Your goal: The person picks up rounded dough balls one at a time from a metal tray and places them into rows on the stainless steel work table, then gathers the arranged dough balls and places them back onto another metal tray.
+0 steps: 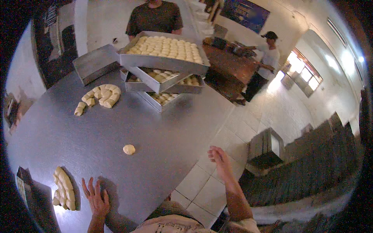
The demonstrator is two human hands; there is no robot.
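My left hand (97,199) is open with its fingers spread, low over the near left of the grey table (163,136). Beside it, to its left, lies a thick curved strip of pale dough (64,189), cut into joined pieces. My right hand (219,158) is held out past the table's right edge, above the tiled floor. Its fingers are curled in, and nothing shows in them. A single round dough ball (129,149) sits alone on the table between and ahead of my hands. Farther off lies another cut dough strip (101,95), bent in an arc.
Metal trays of dough balls (165,62) are stacked crosswise at the far edge, with an angled metal tray (97,64) beside them. A person (154,17) stands behind the stack; another (269,58) works at a brown table (225,60). Dark stacked trays (307,167) fill the right side.
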